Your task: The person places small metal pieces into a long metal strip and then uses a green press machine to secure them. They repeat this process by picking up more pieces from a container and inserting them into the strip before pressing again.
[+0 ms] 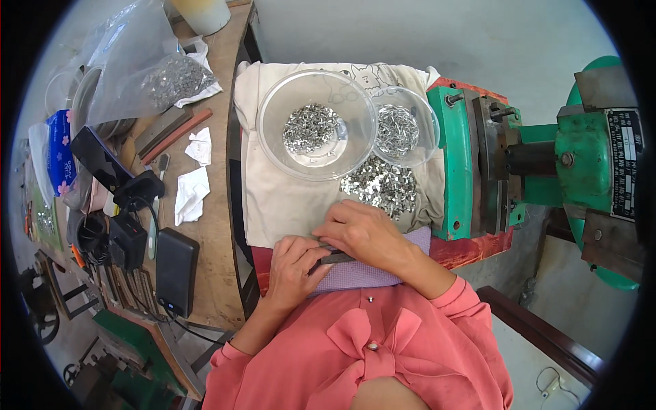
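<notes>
Dark bar (337, 257), slim and apparently metal, lies at the near edge of the work area, just in front of the person, over a purple cloth (355, 276). The left hand (292, 265) is closed around its left part, with fingers curled over the far side and the thumb along the near side. The right hand (365, 234) reaches in from the right, fingers bent and drawn together beside the left fingertips; whether it grips the bar or a small piece cannot be told, as the knuckles hide the tips.

Beyond the hands, a beige cloth (273, 222) is spread out. On it, just past the right hand, is a loose heap of small shiny metal pieces (383, 188). Farther off stands a large clear bowl (279, 109) partly filled with similar bits (311, 128), and to its right a smaller clear bowl (430, 128) of slender metal parts (398, 132), the two rims meeting in this view.

To the right is a green machine (456, 178) on a red surface (471, 253). At the left, a wooden table (215, 290) carries a black power bank (177, 273), crumpled white tissue (191, 195), a reddish bar (179, 137) and, at its far end, a clear plastic bag (130, 61).
</notes>
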Demonstrator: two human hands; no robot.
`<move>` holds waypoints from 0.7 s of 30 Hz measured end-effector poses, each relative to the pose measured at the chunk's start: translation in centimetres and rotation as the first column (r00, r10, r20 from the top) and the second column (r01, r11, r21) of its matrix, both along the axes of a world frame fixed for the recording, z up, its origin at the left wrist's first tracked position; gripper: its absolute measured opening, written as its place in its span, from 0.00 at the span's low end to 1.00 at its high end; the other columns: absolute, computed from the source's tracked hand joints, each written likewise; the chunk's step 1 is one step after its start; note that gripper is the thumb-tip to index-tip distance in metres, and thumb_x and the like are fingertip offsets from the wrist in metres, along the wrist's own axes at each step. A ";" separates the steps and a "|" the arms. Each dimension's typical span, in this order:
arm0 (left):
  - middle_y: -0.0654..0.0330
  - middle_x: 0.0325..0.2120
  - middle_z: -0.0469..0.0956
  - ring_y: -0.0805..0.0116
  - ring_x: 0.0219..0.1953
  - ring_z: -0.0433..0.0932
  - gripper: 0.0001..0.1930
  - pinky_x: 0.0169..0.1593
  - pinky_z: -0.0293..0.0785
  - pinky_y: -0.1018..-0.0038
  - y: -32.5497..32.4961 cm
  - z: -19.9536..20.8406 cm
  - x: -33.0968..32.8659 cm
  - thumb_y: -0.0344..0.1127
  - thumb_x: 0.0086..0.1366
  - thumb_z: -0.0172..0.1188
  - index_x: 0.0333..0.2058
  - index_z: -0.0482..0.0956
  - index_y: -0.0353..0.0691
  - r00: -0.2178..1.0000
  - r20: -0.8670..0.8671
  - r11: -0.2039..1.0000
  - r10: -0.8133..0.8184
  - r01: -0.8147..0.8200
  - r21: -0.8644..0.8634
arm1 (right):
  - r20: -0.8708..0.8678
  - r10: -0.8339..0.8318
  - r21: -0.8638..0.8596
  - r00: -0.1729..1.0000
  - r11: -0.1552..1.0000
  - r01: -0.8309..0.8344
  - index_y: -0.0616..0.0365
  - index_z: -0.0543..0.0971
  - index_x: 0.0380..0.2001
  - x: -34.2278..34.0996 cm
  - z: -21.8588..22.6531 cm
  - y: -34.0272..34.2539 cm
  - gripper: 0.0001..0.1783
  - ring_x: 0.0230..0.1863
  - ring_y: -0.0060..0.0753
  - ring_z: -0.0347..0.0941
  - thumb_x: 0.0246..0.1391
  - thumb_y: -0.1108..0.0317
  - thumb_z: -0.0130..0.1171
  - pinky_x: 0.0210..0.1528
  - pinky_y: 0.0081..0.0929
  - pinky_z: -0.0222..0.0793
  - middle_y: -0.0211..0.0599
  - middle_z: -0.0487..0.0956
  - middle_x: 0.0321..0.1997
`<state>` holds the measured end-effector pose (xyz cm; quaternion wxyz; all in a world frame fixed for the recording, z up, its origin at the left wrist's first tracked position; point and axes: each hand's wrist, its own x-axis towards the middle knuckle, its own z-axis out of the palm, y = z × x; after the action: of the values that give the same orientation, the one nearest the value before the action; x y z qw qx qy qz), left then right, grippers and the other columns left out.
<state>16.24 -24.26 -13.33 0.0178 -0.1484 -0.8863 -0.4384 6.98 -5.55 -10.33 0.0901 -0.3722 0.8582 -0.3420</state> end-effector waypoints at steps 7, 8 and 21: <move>0.61 0.38 0.78 0.57 0.43 0.74 0.17 0.47 0.69 0.62 -0.1 0.1 -0.2 0.30 0.45 0.74 0.37 0.83 0.42 1.000 0.004 1.000 -0.001 0.001 0.029 | -0.089 0.027 0.014 0.996 1.000 -0.026 0.54 0.82 0.30 -0.4 -0.5 -0.8 0.06 0.34 0.38 0.74 0.47 0.71 0.67 0.36 0.35 0.73 0.32 0.74 0.29; 0.61 0.38 0.78 0.57 0.43 0.74 0.17 0.47 0.69 0.62 -0.1 0.1 -0.2 0.30 0.45 0.74 0.37 0.83 0.42 1.000 0.004 1.000 -0.001 0.001 0.031 | -0.107 0.025 0.034 0.994 0.999 -0.022 0.55 0.81 0.30 -0.2 -0.4 -1.0 0.05 0.34 0.38 0.74 0.47 0.70 0.65 0.36 0.35 0.72 0.33 0.73 0.29; 0.60 0.36 0.78 0.56 0.40 0.74 0.17 0.46 0.68 0.61 -0.4 0.0 -0.4 0.32 0.45 0.76 0.35 0.82 0.43 0.999 0.037 0.998 -0.005 0.003 0.062 | 0.441 -0.232 -0.112 0.867 0.944 0.310 0.61 0.79 0.34 2.2 2.6 1.1 0.05 0.37 0.43 0.76 0.54 0.75 0.65 0.41 0.35 0.73 0.39 0.78 0.31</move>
<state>15.82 -24.64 -13.30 0.0053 -0.1414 -0.8722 -0.4683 9.18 -4.47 -7.71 0.1903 -0.1712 0.8278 -0.4992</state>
